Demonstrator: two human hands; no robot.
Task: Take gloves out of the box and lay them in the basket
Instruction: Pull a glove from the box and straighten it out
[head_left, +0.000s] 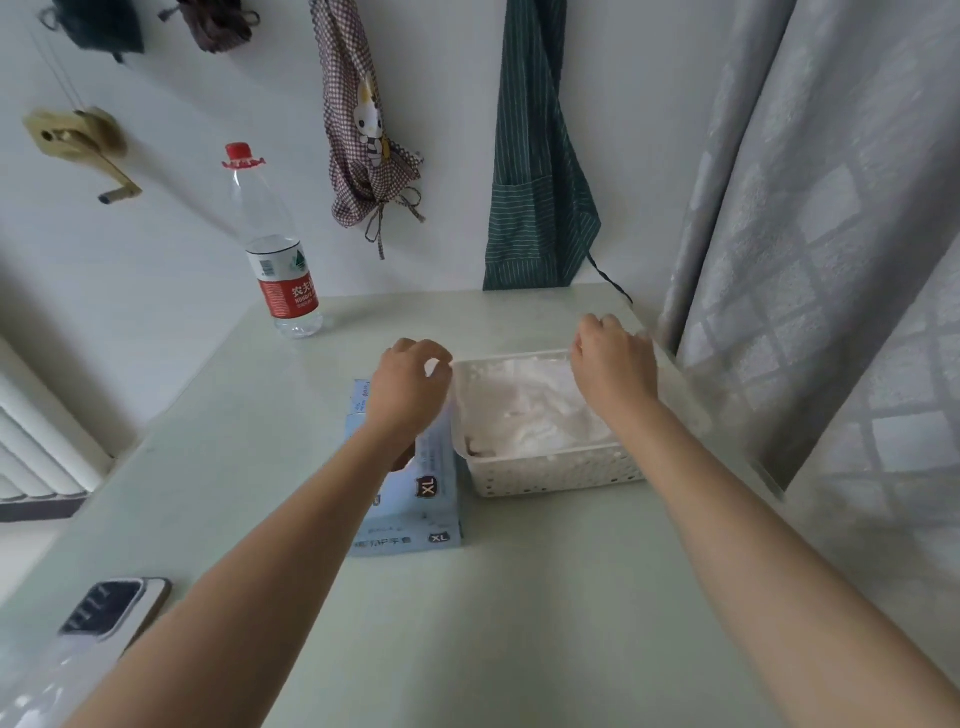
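Nearest the camera, at the left edge of the pale tabletop (519, 623), a dark phone (111, 610) is lying flat. Further in, a light blue glove box (415, 514) marked XL is sitting just left of a white perforated basket (561, 475), which is holding a heap of thin translucent gloves (524, 415). Above the box's far end the left hand (408, 384) is hovering, its fingers (439, 358) curling together and seemingly pinching a glove's edge. Over the basket's far right corner the right hand (613, 358) is gripping the same film, fingers curled. Beyond, a water bottle (275, 244) is standing near the wall
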